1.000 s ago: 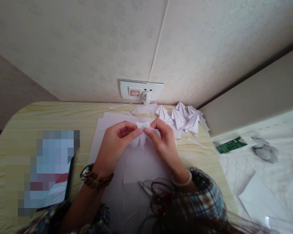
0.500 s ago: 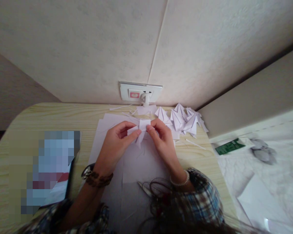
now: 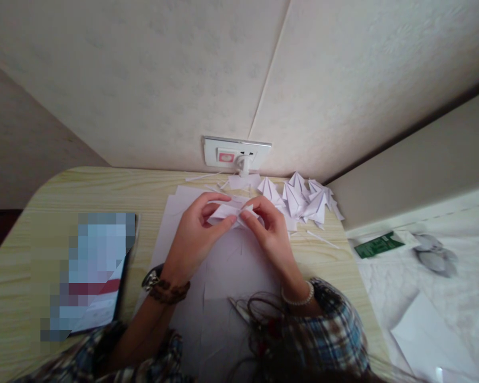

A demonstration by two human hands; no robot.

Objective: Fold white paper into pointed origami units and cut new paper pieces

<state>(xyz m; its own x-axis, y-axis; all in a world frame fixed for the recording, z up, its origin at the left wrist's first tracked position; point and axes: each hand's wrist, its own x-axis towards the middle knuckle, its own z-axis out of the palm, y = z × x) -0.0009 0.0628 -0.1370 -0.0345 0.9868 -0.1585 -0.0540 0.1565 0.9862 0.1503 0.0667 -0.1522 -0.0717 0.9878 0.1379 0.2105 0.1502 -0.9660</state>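
A small piece of folded white paper [image 3: 224, 211] is held up between both hands, above a stack of white paper sheets [image 3: 223, 266]. My left hand [image 3: 201, 226] pinches its left side with thumb and fingers. On the other side, my right hand [image 3: 265, 221] grips the paper, its thumb close to my left thumb. My fingers hide part of the folds. Several folded white paper pieces [image 3: 294, 198] with pointed tips lie in a pile just beyond my right hand. A pair of scissors [image 3: 239, 309] rests on the sheets, partly covered by strands of hair.
A tablet-like screen [image 3: 99, 276], mostly blurred out, lies at the left on the wooden table [image 3: 75, 191]. A plug [image 3: 244, 166] sits in the wall socket [image 3: 211, 151]. Paper strips [image 3: 322, 239] lie about. Right of the table are a green-and-white box [image 3: 379, 244] and a loose sheet [image 3: 427, 330].
Between my hands the folded paper has been turned and reshaped: its upright flap and hanging point no longer show. My left fingers have lifted and stretched further over it. The view has shifted slightly.
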